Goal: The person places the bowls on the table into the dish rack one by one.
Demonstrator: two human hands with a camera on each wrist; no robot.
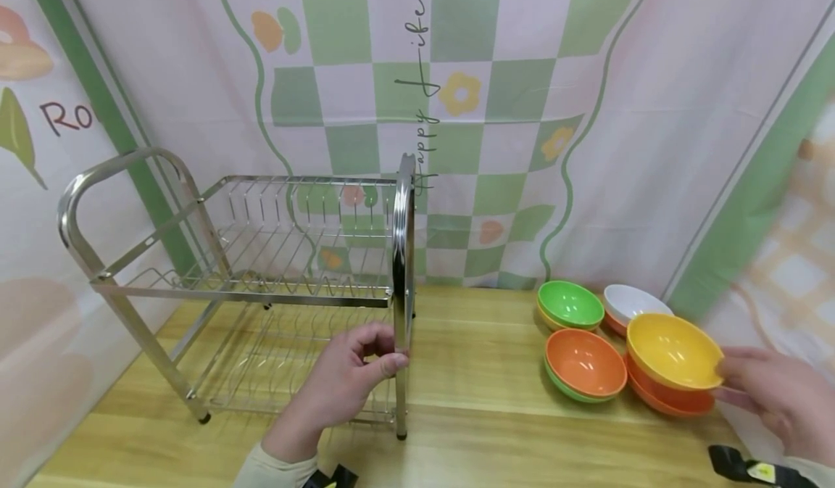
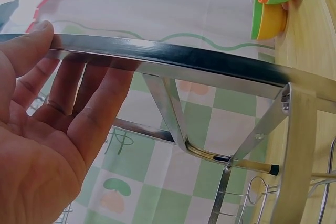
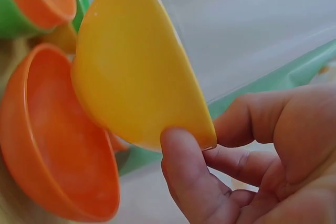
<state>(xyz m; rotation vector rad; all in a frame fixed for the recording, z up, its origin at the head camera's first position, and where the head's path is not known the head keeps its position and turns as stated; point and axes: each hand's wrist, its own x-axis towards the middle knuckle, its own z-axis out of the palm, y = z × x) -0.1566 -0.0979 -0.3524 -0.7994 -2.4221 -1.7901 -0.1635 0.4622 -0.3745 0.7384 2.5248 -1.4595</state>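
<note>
My right hand pinches the rim of a yellow bowl between thumb and fingers. In the right wrist view the yellow bowl is tilted just above an orange bowl. My left hand grips the near right post of a two-tier metal dish rack. Seen from the left wrist, thumb and fingers of the left hand lie on opposite sides of the metal post. The rack's wire tiers hold no dishes.
Left of the yellow bowl, an orange bowl sits in a green one, and behind it a green bowl sits in a yellow one. A white bowl rests on an orange one. Printed curtains hang behind the wooden table.
</note>
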